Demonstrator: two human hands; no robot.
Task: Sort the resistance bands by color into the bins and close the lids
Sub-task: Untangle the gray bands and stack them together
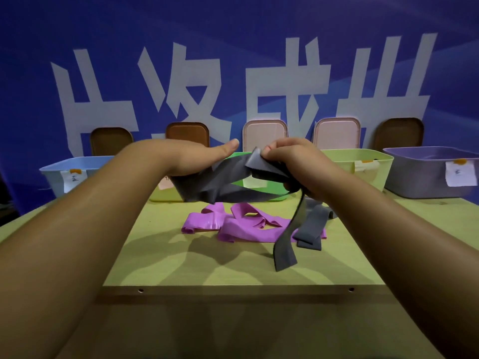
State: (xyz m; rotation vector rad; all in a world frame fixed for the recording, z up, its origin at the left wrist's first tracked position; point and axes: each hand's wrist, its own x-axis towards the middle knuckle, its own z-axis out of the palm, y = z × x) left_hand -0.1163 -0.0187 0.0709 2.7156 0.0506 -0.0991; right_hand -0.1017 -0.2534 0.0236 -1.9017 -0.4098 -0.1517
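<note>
The right hand (293,161) is pinching a fold of the grey band (220,182) just in front of the green bin (278,194). The left hand (197,159) is lying flat and uncurled against the same band. Five bins are standing in a row: the blue bin (51,174) and yellow-green bin (163,195) left of the green bin, the light green bin (368,177) and purple bin (414,182) right of it (contents hidden from here). Five lids (264,134) are leaning behind them. Purple bands (233,225) and a second grey band (313,224) are lying on the table (233,270) nearer than the green bin.

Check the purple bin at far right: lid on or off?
Off. The purple bin is open-topped; a brown lid leans on the backdrop behind it.
</note>
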